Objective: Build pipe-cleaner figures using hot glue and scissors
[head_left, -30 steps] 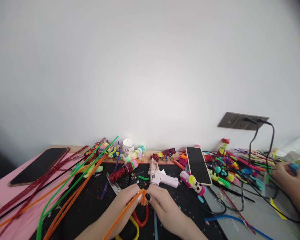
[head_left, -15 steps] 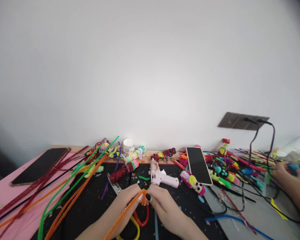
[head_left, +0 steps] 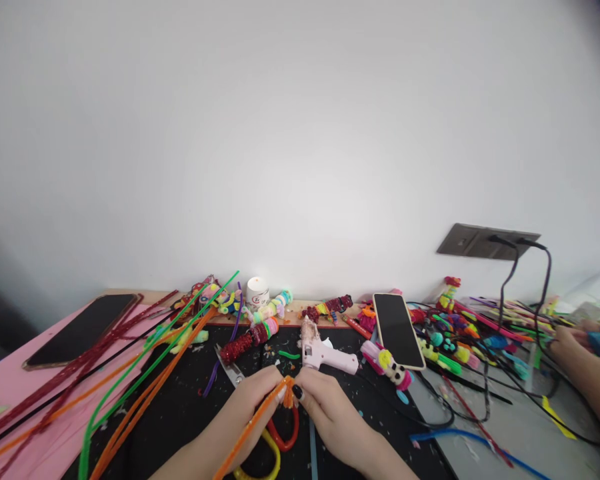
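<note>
An orange pipe cleaner (head_left: 250, 427) runs up from the bottom edge to a small bent bundle between my hands. My left hand (head_left: 253, 410) pinches it from the left, thumb on the strand. My right hand (head_left: 327, 413) closes on the bundle's other side, its dark-nailed thumb pressed against it. Beneath my hands lie scissors (head_left: 281, 443) with red and yellow handles, their blades showing past my left hand. Just beyond rests a pale pink glue gun (head_left: 333, 358). A dark red tinsel figure (head_left: 245, 345) lies next to the scissor blades.
Long green pipe cleaners (head_left: 130, 380) and red ones (head_left: 75, 373) stretch across the left side. One phone (head_left: 83, 331) lies left, another phone (head_left: 399, 331) right. A paper cup (head_left: 258, 293) stands by the wall. Black cords hang from the outlet (head_left: 480, 241). Another person's hand (head_left: 587, 360) holds something blue.
My hands keep their grip on the orange pipe cleaner with barely any movement. At the right, the other person's hand has shifted slightly, with the blue thing turned.
</note>
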